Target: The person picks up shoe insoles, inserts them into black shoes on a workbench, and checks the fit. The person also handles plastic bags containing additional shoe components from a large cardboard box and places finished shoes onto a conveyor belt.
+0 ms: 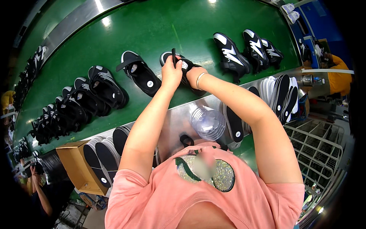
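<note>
A black sneaker with a grey toe (pixel 164 58) rests on the green table (pixel 171 23) in front of me. My left hand (pixel 171 72) pinches its upright black strap (pixel 174 57). At the collar and heel, my right hand (pixel 196 77) grips the same sneaker, fingers partly hidden at the opening. A white tag (pixel 185 65) shows between my hands. Left of them lies another black sneaker (pixel 143 76), its strap loose and an insole with a round white sticker inside.
Black sneakers (pixel 103 87) line up at the left; three more (pixel 230 55) are at the right. Along the metal edge lie stacked insoles (pixel 106 154), a cardboard box (pixel 76 164) and clear plastic bowls (pixel 207 122). A wire rack (pixel 312 141) is at right. Co-workers appear at both sides.
</note>
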`<state>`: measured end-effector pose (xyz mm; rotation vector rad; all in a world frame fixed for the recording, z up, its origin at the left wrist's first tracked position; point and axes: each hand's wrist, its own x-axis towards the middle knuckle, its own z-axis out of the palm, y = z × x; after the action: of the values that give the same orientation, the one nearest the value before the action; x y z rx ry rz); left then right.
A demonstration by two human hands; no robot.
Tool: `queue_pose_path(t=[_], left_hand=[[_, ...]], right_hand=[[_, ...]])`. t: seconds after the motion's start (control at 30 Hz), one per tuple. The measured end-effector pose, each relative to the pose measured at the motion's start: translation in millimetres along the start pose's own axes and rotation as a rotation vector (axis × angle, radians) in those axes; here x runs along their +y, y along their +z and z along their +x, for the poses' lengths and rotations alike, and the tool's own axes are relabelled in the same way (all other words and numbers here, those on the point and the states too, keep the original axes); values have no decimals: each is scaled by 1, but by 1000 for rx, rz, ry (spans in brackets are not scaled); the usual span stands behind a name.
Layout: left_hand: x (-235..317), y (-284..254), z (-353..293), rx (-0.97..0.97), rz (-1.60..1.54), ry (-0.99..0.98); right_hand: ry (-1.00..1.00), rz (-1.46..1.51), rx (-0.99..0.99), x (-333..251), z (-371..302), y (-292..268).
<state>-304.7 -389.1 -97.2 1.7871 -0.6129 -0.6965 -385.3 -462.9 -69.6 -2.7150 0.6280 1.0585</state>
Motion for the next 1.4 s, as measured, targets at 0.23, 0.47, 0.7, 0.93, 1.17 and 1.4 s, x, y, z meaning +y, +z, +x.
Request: queue_pose_path(t=[0.23, 0.47, 0.7, 0.93, 1.17, 1.4], left_hand=[[0, 0, 0, -20, 38, 42], [0, 1, 1, -8, 90, 90], [-2, 5, 0, -11, 36, 48], [6, 3, -3, -124, 3, 18], [9, 3, -3, -107, -23, 35], [29, 5, -39, -24, 425, 503]], right_hand=[[191, 137, -9, -10, 11, 5], [-88, -55, -157, 4, -16, -2], [-176, 76, -111, 14, -40, 14], [132, 1829, 122, 26, -14, 22], [-101, 1857, 314, 27, -32, 17], [-366, 432, 749, 52, -166, 27]])
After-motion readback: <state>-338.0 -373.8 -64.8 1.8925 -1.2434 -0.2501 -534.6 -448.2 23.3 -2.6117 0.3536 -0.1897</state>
